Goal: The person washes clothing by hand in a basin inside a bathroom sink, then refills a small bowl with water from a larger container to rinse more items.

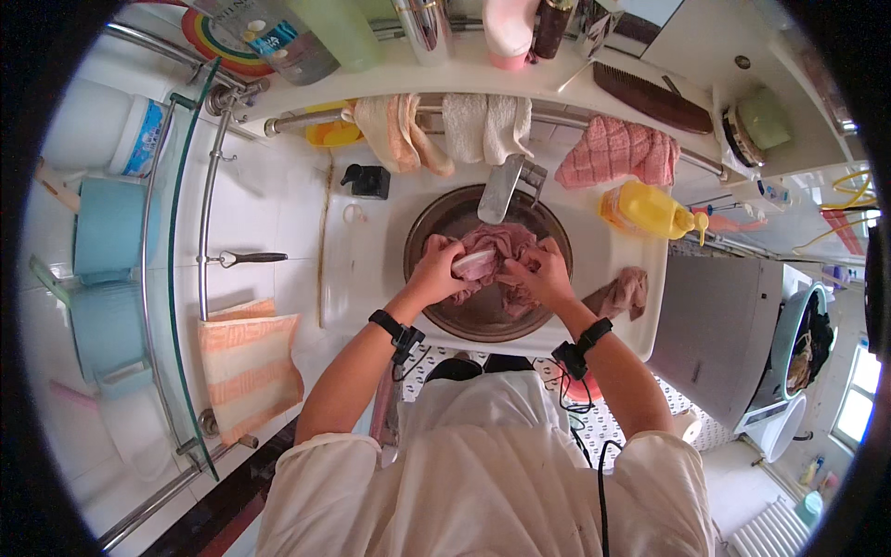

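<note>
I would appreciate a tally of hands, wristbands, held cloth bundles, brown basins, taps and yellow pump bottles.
Hands: 2 (left hand, right hand)
Wristbands: 2 (left wristband, right wristband)
Pink cloth bundle: 1
Brown basin: 1
Metal tap: 1
Yellow pump bottle: 1
Total: 8

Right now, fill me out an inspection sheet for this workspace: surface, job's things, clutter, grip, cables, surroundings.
Surface: white sink, with a round basin in it; the tap overhangs its far rim.
Job's things: pink cloth, bunched in the basin.
Clutter: yellow bottle and small cloth at right, black container at left.
Grip: left grip and right grip both hold the pink cloth.
Cables: black cables; one lies on the shirt, others hang near the wristbands.
Surroundings: towels on a rail; comb on the shelf beyond.
</note>
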`<state>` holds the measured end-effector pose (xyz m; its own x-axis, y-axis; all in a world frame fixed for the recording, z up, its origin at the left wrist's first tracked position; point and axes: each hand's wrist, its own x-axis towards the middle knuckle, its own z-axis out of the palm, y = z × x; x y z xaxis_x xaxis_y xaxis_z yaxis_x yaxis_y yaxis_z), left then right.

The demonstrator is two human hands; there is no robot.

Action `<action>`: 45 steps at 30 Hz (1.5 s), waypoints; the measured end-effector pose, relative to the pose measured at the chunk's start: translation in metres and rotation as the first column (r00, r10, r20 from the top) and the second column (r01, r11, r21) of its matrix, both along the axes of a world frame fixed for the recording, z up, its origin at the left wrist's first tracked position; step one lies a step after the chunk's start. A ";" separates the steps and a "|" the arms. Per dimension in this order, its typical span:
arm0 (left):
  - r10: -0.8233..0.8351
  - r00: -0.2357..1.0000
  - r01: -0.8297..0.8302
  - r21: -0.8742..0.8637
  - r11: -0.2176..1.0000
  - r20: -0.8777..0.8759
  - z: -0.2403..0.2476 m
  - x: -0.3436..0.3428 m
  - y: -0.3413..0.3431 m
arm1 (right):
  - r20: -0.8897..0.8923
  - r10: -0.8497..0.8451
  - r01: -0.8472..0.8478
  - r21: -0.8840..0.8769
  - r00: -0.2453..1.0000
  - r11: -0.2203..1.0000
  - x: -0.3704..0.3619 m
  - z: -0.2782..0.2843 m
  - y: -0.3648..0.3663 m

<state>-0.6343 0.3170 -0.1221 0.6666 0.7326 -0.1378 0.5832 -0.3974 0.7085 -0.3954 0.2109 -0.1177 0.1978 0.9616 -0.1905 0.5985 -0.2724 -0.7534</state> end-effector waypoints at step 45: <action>-0.217 0.932 0.275 0.173 0.946 -0.291 0.024 0.003 0.009 | 0.405 0.303 -0.395 0.166 0.863 0.904 -0.008 -0.001 -0.012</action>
